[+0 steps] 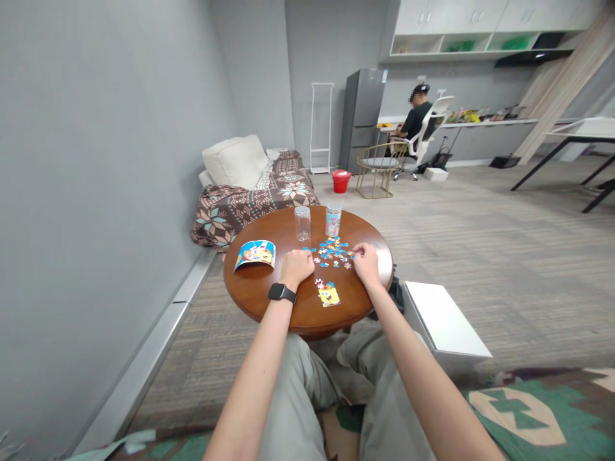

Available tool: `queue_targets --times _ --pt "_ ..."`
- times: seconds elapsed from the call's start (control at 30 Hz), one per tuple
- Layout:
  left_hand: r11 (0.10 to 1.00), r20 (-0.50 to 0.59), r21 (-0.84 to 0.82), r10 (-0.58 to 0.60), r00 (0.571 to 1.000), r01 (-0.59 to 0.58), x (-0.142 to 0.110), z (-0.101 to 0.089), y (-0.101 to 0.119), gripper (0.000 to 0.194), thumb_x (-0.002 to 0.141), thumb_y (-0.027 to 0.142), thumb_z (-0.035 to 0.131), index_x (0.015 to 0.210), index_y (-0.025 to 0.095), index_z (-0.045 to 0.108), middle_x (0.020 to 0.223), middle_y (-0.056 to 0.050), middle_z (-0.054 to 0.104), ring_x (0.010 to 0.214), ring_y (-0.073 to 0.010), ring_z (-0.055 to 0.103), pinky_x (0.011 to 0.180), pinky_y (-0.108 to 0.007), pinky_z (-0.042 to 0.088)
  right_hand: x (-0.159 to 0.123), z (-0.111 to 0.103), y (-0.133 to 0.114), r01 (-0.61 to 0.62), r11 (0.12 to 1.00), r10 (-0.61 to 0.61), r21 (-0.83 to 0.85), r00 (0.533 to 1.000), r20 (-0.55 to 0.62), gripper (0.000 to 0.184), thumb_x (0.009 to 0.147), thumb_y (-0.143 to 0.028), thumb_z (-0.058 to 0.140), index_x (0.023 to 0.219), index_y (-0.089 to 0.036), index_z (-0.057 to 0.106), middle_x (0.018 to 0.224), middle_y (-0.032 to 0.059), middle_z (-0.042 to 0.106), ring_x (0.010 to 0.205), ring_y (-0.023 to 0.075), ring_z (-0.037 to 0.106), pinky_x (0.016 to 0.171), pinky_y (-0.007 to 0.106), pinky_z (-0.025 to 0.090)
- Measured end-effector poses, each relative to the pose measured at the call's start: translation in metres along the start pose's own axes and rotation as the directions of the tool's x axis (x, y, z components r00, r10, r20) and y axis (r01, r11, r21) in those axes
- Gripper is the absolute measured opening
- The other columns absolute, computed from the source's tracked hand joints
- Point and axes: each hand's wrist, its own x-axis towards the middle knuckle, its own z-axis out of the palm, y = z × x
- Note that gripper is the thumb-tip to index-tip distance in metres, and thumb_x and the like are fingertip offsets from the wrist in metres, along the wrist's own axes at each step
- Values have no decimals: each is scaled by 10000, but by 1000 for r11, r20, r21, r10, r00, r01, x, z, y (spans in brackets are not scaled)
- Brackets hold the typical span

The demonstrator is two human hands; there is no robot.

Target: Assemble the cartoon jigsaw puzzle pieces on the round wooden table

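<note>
Loose jigsaw puzzle pieces (330,248), mostly blue, lie scattered on the round brown table (269,227). My left hand (298,266), wearing a dark watch, rests closed at the left edge of the pieces; its curled fingers hide anything inside. At the pile's right edge, the fingers of my right hand (366,262) are bent together; whether a piece is between them I cannot make out. Nearer to me lies a joined yellow puzzle section (329,294) with a cartoon face. A curved picture sheet (256,253) stands arched on the left.
A clear lidded jar (302,225) and a printed can (333,221) stand behind the pieces. A white box (444,317) sits right of the table. Beyond are a blanket-covered sofa (281,186), a red bucket (341,182), a gold-framed chair (379,168) and a seated person (417,118).
</note>
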Motion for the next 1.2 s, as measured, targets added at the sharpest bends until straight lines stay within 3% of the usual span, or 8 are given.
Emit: queue_targets --times 0.23,0.33,0.47,0.7,0.97,1.2 --pt "945 -87 -203 244 966 -256 4 16 -5 235 891 100 470 956 167 685 998 -81 708 965 -201 638 854 -286 479 0 -1 2 -14 1000 14 23 1000 -22 185 627 -132 435 732 -221 560 823 55 586 793 222 576 797 366 490" --pt "914 -49 -211 344 938 -346 7 22 -8 208 889 89 499 967 164 676 996 -77 697 988 -203 614 911 -309 483 0 -1 3 4 999 -4 -41 1000 -20 196 605 -128 462 741 -217 572 850 65 605 831 232 584 830 378 489" --pt "878 5 -227 434 901 -422 11 25 -11 132 922 196 605 1018 166 690 1069 -77 711 1040 -211 609 990 -346 472 -2 1 5 37 992 -31 -118 998 57 176 658 -148 512 799 -222 588 873 61 629 873 246 593 871 403 486" --pt "871 9 -254 437 899 -421 14 30 -14 150 935 184 618 1059 179 701 1124 -71 727 1088 -211 622 1017 -345 464 -3 3 6 95 992 -85 -78 989 124 170 730 -125 511 854 -211 589 925 70 614 869 230 613 882 405 499" --pt "849 -57 -277 453 890 -450 18 42 -15 124 922 144 604 1008 187 684 1060 -71 720 1047 -227 623 982 -382 482 -1 3 7 134 990 -128 -38 984 127 230 692 -63 529 860 -207 591 906 53 608 831 211 616 837 374 527" --pt "849 -53 -313 431 901 -425 14 40 -12 174 897 68 562 999 182 645 1032 -71 697 1021 -232 604 942 -376 482 -1 5 8 117 993 -112 -29 985 134 105 775 -140 560 838 -204 614 869 53 625 777 200 623 798 360 533"
